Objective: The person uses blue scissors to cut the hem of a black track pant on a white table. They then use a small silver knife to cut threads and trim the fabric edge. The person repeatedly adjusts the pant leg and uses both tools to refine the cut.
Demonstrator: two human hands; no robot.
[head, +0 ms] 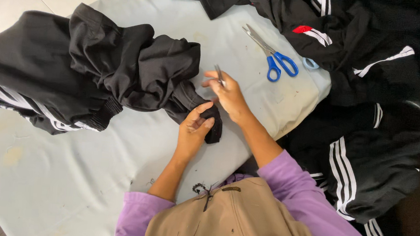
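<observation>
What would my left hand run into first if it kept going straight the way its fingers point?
The left hand already touches the black cuff. Straight on, up and right, it would probably meet the right hand with its small snips, though depth is unclear.

black crumpled fabric jacket (98, 67), white stripes at its left hem | steel scissors with blue plastic handles (276, 60), far right | pale grey-blue cloth table cover (63, 171) | black white-striped garment pile (363, 162), right | lilac sleeves (290, 183), near
</observation>
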